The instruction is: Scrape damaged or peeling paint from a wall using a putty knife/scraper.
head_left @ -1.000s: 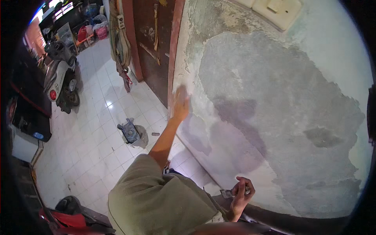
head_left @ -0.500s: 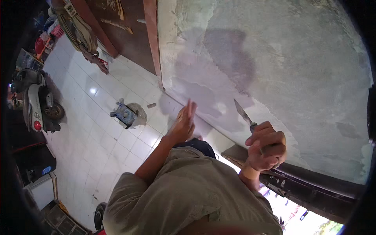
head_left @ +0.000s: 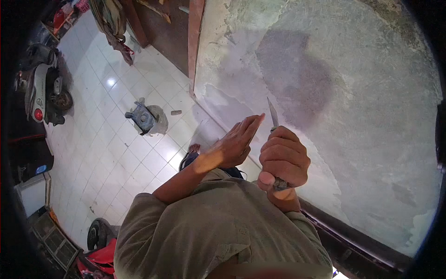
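Observation:
My right hand (head_left: 286, 158) is wrapped round the handle of a knife (head_left: 273, 115), its narrow pointed blade up and the handle's dark end showing below my fist. Close to the left of the blade, my left hand (head_left: 233, 143) is held flat with its fingers stretched out and together. Nothing shows in it. Whether its fingertips touch the blade, I cannot tell. Both hands are in front of my chest, before a patchy grey plastered wall (head_left: 371, 116) with shadows on it.
A worn blue stool (head_left: 143, 119) stands on the white tiled floor (head_left: 111, 139), a small block (head_left: 176, 112) beside it. A doorway with a brown frame (head_left: 195, 42) and hanging cloth (head_left: 108, 23) are beyond. A scooter (head_left: 42, 93) is at left, a red vehicle (head_left: 101, 255) at lower left.
My right hand has moved left with the knife, closer to my body's middle. My left hand has moved right, toward the blade. The view has shifted slightly.

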{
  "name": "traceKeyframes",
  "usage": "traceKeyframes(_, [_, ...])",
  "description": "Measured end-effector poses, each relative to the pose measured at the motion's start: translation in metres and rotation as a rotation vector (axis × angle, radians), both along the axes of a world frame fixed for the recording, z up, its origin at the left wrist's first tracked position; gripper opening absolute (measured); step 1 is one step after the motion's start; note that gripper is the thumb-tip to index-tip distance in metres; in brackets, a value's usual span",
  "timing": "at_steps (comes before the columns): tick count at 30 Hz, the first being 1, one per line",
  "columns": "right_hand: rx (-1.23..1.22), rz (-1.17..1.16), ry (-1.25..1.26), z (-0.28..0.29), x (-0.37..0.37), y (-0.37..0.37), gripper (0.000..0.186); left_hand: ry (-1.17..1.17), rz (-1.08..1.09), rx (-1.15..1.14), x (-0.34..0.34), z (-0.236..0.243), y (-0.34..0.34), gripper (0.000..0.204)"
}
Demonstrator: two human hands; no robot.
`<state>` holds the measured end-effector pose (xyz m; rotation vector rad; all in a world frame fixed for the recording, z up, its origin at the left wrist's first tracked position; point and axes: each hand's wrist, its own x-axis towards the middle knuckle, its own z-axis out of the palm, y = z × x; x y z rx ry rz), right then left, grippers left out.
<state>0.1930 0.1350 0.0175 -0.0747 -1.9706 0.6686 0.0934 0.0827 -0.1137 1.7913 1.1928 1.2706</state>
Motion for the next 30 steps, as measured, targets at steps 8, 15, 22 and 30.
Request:
traceKeyframes(8, [-0.071,-0.102,0.030,-0.010,0.015,0.013,0.057,0.111,0.100,0.232,-0.002,0.003,0.015,0.048])
traceKeyframes(15, [-0.120,-0.269,0.090,-0.004,0.013,-0.001,0.054,-0.020,-0.189,0.135,-0.016,0.003,0.016,0.031])
traceKeyframes(22, [-0.117,-0.294,0.137,-0.012,-0.030,-0.011,0.052,-0.164,-0.352,0.069,-0.064,0.021,0.026,0.025])
traceKeyframes(30, [-0.021,-0.307,0.035,-0.007,-0.041,-0.003,0.045,-0.338,-0.399,-0.057,-0.077,0.030,0.028,0.101])
